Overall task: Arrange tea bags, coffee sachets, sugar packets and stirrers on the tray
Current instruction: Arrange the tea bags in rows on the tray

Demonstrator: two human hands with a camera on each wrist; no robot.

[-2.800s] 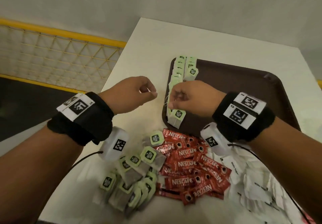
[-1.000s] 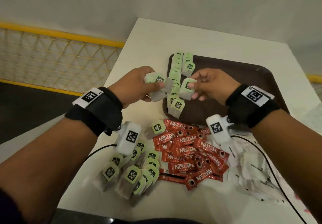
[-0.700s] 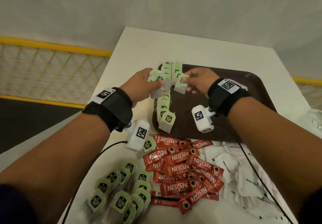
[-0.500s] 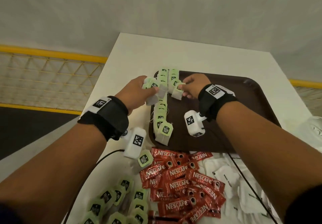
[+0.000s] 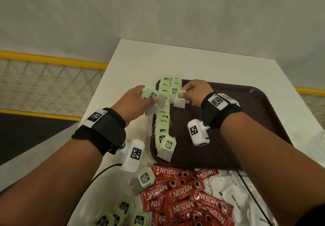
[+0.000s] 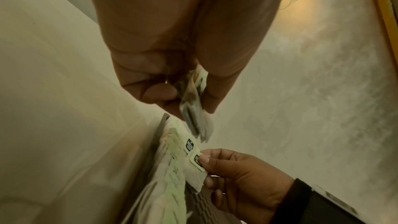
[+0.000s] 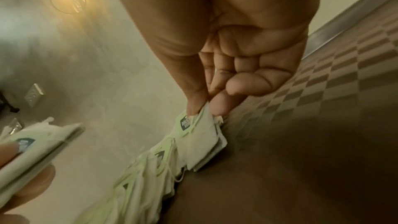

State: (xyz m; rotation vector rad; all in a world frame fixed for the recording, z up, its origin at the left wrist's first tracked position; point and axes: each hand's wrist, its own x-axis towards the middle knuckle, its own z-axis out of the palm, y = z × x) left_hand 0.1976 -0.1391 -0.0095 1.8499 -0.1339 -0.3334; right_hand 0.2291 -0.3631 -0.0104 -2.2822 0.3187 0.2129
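Observation:
A dark brown tray (image 5: 246,120) lies on the white table (image 5: 193,62). Two rows of green-tagged tea bags (image 5: 162,122) run along the tray's left side. My left hand (image 5: 140,100) grips a small bunch of tea bags (image 5: 154,100) just left of the rows, over the tray's edge; the left wrist view shows the bunch (image 6: 193,105) held between thumb and fingers. My right hand (image 5: 191,93) pinches one tea bag (image 5: 179,100) by its top, low over the tray next to the shorter right row; the right wrist view shows this tea bag (image 7: 202,142) pinched.
Loose tea bags (image 5: 146,178), red coffee sachets (image 5: 182,195) and white sugar packets (image 5: 233,195) lie in heaps on the table in front of the tray. A yellow mesh railing (image 5: 44,85) stands left of the table. The tray's right part is bare.
Both hands rose from the near heap and moved forward to the far left of the tray, each carrying tea bags. The right hand has lowered its tea bag beside the rows.

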